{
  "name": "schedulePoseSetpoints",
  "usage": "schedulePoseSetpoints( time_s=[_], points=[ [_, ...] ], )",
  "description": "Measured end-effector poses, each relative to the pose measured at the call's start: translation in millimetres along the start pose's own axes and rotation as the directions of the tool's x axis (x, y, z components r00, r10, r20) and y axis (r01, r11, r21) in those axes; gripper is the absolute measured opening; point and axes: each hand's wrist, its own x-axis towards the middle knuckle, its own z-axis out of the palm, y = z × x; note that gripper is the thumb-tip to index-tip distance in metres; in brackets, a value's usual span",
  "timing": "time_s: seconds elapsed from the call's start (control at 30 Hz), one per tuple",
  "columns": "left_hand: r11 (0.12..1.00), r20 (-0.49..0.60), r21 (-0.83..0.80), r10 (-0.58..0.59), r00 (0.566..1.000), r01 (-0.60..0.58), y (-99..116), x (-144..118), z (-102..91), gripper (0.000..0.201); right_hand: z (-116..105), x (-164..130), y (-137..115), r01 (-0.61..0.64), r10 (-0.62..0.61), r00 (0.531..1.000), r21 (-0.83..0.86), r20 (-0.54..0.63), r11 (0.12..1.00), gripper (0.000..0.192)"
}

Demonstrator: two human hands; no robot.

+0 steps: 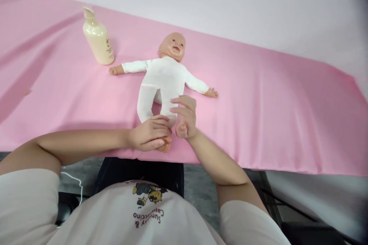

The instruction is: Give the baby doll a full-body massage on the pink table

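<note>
A baby doll (164,72) with a bare head and white cloth body lies on its back, arms spread wide and feet toward me. My left hand (151,133) is closed over the lower ends of its legs at the ankles. The doll's toes (165,146) show just below my fingers; the rest of the feet is mostly hidden. Beside the doll's leg on the right, my right hand (186,116) is raised with curved fingers apart, and nothing is in it. Its fingertips overlap the leg in view; whether they touch it I cannot tell.
A cream-coloured pump bottle (99,42) stands at the doll's outstretched arm on the left. Pink cloth (258,115) with folds covers the table, whose front edge runs close to my body. Behind it is a white wall (230,4). A white cable (75,178) hangs below at left.
</note>
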Motion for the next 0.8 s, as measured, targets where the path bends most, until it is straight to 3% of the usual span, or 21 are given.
schedulePoseSetpoints(
  time_s=[0.17, 0.27, 0.37, 0.5, 0.6, 0.7, 0.8],
  points=[
    [0.998, 0.181, 0.065, -0.012, 0.983, 0.000, 9, 1, 12.7, 0.039, -1, 13, 1, -0.069, 0.068, 0.997, 0.054, 0.029, 0.996, 0.038],
    [0.995, 0.351, 0.083, -0.086, 0.932, 0.060, 12, 4, 18.4, 0.030, -1, 14, 0, -0.073, 0.067, 0.995, 0.067, 0.078, 0.995, 0.032],
    [0.992, 0.431, 0.066, -0.123, 0.894, 0.105, 14, 8, 18.8, 0.023, 2, 13, 2, -0.092, 0.085, 0.987, 0.052, 0.134, 0.994, 0.028],
    [0.992, 0.418, 0.041, -0.128, 0.900, 0.122, 14, 9, 18.8, 0.019, 5, 16, 5, -0.162, 0.147, 0.974, 0.076, 0.172, 0.984, 0.024],
    [0.996, 0.373, 0.033, -0.088, 0.924, 0.082, 12, 6, 21.8, 0.017, -1, 23, -1, -0.133, 0.119, 0.984, 0.099, 0.130, 0.986, 0.023],
    [0.999, 0.333, 0.040, -0.041, 0.942, 0.029, 8, 2, 24.8, 0.018, -18, 15, -26, -0.036, 0.022, 0.993, 0.118, 0.116, 0.992, 0.030],
    [0.999, 0.319, 0.053, -0.022, 0.948, 0.005, 5, -1, 25.7, 0.016, -37, -33, -71, 0.051, -0.058, 0.990, 0.059, 0.129, 0.997, 0.035]
  ],
)
